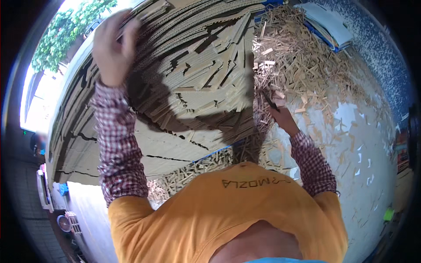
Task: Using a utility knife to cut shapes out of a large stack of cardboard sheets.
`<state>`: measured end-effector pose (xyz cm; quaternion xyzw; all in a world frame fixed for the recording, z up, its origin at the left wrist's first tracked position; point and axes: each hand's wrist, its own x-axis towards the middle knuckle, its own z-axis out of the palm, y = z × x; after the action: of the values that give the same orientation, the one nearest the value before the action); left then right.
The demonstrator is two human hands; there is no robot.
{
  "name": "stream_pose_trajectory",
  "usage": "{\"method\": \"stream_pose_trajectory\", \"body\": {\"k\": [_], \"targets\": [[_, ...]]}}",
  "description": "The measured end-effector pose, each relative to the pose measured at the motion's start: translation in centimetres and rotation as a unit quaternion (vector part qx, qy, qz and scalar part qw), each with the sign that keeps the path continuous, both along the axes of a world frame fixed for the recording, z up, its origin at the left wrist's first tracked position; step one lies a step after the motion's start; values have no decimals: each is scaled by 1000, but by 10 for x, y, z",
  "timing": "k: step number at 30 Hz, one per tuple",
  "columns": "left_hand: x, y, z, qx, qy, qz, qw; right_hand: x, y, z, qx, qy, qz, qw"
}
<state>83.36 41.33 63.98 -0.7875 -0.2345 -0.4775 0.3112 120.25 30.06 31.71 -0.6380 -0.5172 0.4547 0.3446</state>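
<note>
A tall stack of corrugated cardboard sheets fills the middle and left, its torn, ridged edges facing up and right. My left hand is raised over the far left part of the stack, fingers apart and slightly blurred, nothing visible in it. Low at the right of the stack, my right hand is closed round a dark narrow tool; its far end is lost among scraps and I cannot make out its kind. Loose torn cardboard strips cling to the stack's side.
A heap of cardboard offcuts covers the floor right of the stack, and more scraps lie by my feet. At the far right sits a pile of papers or folders. A small fan stands at the left; leafy trees show outside.
</note>
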Motion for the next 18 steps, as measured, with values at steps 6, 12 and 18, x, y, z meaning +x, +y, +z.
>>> {"method": "stream_pose_trajectory", "body": {"k": [6,12,18], "targets": [[46,-30,-74,41,155,215,963,-8,-38,85,8,82,182,980],[59,-5,-93,66,88,187,976,-39,20,190,124,-23,157,980],[53,-9,-99,71,102,154,980,-62,74,175,274,46,139,951]]}}
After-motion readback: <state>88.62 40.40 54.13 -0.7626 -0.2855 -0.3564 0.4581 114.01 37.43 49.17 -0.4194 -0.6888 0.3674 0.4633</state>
